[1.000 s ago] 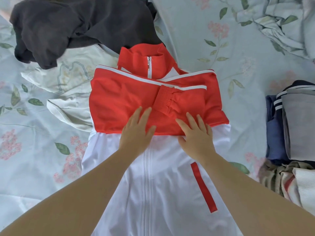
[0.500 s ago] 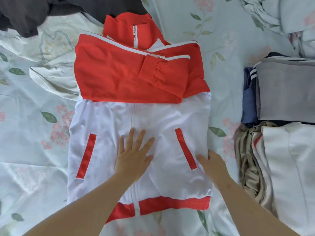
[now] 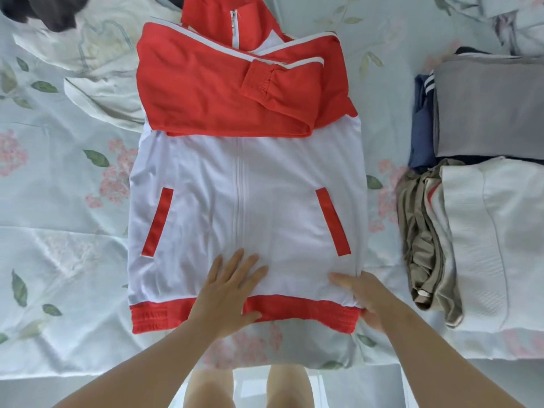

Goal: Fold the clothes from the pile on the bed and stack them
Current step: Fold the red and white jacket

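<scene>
A red and white zip jacket [image 3: 265,201] lies face up on the floral bed sheet [image 3: 59,231], both red sleeves folded across its chest. My left hand [image 3: 226,293] presses flat, fingers spread, on the white lower front beside the zip, with the thumb over the red hem band. At the jacket's lower right corner my right hand [image 3: 371,298] pinches the cloth, thumb on top and fingers under the hem. To the right stand folded clothes: a grey piece [image 3: 488,107] over a navy one [image 3: 421,128], and a white piece [image 3: 500,240] over a khaki one [image 3: 421,231].
A dark garment [image 3: 50,13] and a cream garment [image 3: 97,54] lie unfolded at the top left, the cream one partly under the jacket. The bed's near edge runs along the bottom, with my legs [image 3: 206,390] below it. A crumpled quilt [image 3: 500,13] sits at the top right.
Both hands slid down from the folded sleeves to the jacket's hem. The right hand went to the lower right corner and took hold of it. The view tilted down.
</scene>
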Available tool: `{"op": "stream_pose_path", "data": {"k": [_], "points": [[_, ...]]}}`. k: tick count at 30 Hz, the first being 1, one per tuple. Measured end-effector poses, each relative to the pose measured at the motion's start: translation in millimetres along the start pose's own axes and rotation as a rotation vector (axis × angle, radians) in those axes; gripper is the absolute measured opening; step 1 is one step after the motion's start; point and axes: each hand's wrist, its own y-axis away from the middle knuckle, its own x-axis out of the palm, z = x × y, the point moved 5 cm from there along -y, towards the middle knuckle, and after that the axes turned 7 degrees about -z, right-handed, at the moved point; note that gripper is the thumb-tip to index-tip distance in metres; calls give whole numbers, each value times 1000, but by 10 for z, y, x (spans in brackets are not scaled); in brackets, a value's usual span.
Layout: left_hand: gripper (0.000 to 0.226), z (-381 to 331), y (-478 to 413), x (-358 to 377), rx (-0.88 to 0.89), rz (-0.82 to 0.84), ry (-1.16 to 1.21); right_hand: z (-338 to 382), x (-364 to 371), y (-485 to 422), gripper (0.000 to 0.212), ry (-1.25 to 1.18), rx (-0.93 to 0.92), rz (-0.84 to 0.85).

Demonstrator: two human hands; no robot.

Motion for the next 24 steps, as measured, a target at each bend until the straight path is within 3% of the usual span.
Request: {"op": "stream_pose_path", "data": {"k": [4, 6, 7, 8, 10, 12, 15, 19, 21, 24], "points": [[91, 29, -37, -110, -100, -60, 61, 67, 75, 92, 6, -381, 196, 145], [92, -8, -73, -247, -82, -169, 155, 121, 131, 74, 42, -571, 252, 150], [94, -43, -73, -293, -48, -222, 197, 138, 150, 52, 50, -658, 270, 148], [95, -82, -57, -314, -18, -256, 210, 157, 171, 76, 42, -700, 286, 145], [88, -101, -21, -308, -22, -261, 129, 167, 183, 90, 2, -748, 308, 60], [69, -26, -1, -297, -127, -272, 59, 123, 179, 62, 15, -756, 309, 17], [48, 120, -51, -364, -280, -273, 131, 140, 146, 89, 15, -872, 249, -47], [48, 386, -194, -523, -522, -89, 451, 351, 160, 156, 9, -1054, -23, -81], [41, 564, -275, -500, -587, 51, 556, 496, 243, 191, 21, -960, -151, -60], [23, 830, -376, -644, -620, -9, 467, 716, 400, 174, 48, -198, -428, -144]]}}
